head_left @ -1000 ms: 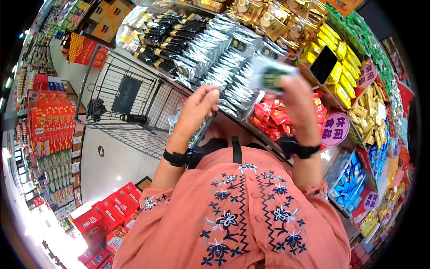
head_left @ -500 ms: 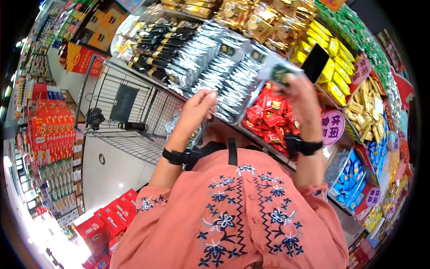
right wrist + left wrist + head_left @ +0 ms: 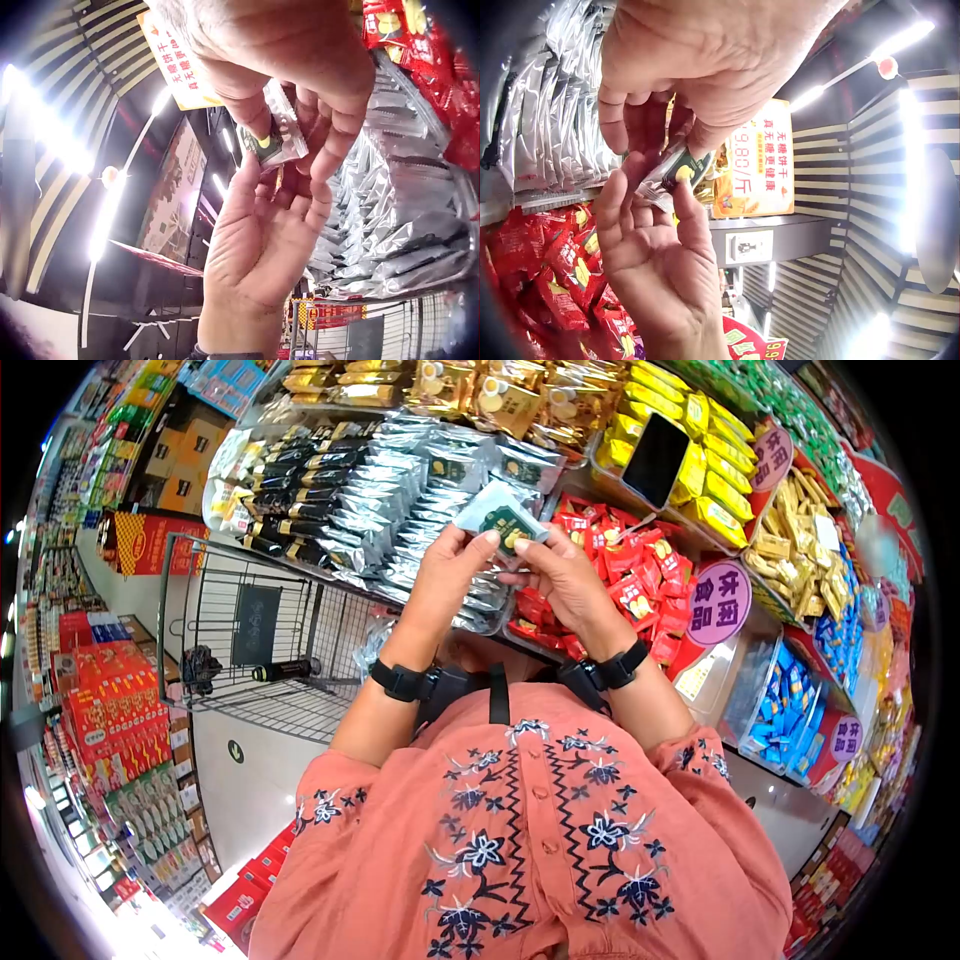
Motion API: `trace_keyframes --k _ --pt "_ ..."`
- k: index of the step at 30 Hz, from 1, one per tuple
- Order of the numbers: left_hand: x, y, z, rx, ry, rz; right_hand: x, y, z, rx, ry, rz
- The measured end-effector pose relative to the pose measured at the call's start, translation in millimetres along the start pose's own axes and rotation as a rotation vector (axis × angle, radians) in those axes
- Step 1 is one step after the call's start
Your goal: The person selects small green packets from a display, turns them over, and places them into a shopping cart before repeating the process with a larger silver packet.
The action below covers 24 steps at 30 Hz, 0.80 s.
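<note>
A small silver snack packet (image 3: 503,515) with a dark green label is held up in front of the body, over the bins. My left hand (image 3: 450,572) pinches its left side, thumb on the label. From the right, my right hand (image 3: 575,582) grips the other edge, its thumb also on the front. In the left wrist view the packet (image 3: 681,171) shows a yellow mark on the green, and fingers of both hands curl behind it. The right wrist view shows the packet's crimped end (image 3: 291,124) between the hands.
Rows of silver packets (image 3: 395,495) fill the bin ahead. Beside them lie red packets (image 3: 640,590), yellow packets (image 3: 722,485) and a dark screen (image 3: 655,460). A wire shopping cart (image 3: 270,625) stands on the left, and blue packets (image 3: 785,700) sit in a bin at right.
My right hand has brought the packet leftward and down to my left hand. Both hands now hold it, where the left was free before. The view has shifted slightly right.
</note>
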<state>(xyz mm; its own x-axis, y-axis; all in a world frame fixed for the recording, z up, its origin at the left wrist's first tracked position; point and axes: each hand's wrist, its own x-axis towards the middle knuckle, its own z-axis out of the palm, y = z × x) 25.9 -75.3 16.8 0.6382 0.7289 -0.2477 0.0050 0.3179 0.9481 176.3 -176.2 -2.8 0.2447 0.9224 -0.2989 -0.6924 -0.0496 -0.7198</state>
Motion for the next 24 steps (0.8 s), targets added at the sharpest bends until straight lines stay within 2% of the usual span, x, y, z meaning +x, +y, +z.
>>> trace_keyframes --k 1,6,10,13,16,17,19,20,24 --pt "2 5 3 -0.030 -0.024 0.028 -2 -1 -1 -0.001 0.007 0.002" --pt "16 13 -7 0.049 -0.073 -0.082 2 -20 -17 -0.122 0.039 -0.002" --pt "23 14 -5 0.177 -0.139 -0.088 8 -28 -17 -0.388 0.083 -0.152" --pt "28 18 -7 0.499 -0.294 -0.011 17 -29 -26 -0.566 0.027 -0.247" --pt "32 35 -3 0.897 -0.353 0.086 17 -35 -30 -0.621 -0.032 -0.121" --pt "33 35 -4 0.888 -0.338 0.091 17 -36 -31 -0.633 -0.051 -0.063" --pt "36 35 -5 0.868 -0.311 0.102 18 -28 -36 -0.545 -0.037 -0.105" --pt "39 31 -9 0.734 -0.321 0.034 19 -26 -37 -0.502 -0.031 -0.126" --pt "52 23 -20 0.689 -0.240 0.008 23 -21 -39 -0.437 0.065 -0.201"
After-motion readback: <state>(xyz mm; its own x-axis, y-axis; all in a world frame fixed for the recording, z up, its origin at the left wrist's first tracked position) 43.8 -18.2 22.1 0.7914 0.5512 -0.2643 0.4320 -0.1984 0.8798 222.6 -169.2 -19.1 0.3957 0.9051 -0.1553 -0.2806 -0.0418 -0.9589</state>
